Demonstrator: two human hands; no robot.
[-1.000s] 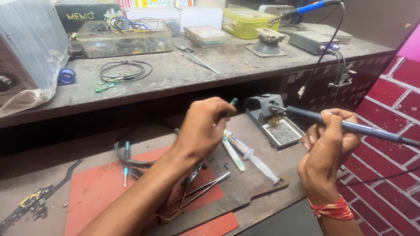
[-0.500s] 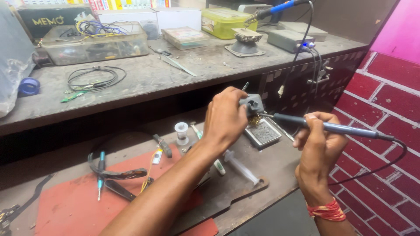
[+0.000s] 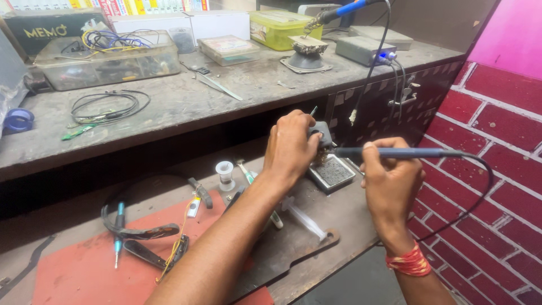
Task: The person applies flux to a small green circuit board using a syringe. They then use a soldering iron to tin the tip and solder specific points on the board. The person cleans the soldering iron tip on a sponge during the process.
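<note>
On the shelf above my bench, a black box with gold lettering [image 3: 42, 34] stands far left. A white carton [image 3: 186, 25] sits mid-shelf, with a yellow-green lidded tub [image 3: 276, 28] beside it.

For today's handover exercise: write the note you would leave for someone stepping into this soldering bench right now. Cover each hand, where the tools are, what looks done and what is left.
Left hand: closed around a small part held over the soldering stand; the part itself is mostly hidden.
Right hand: grips the soldering iron, tip pointing left at the stand, beside the left hand.
On the lower bench: solder spool, tweezers and cutters on the red mat. A second iron rests on the upper shelf.
Done: iron in hand, brought to the stand.
Left: whether any joint is made cannot be seen.
</note>
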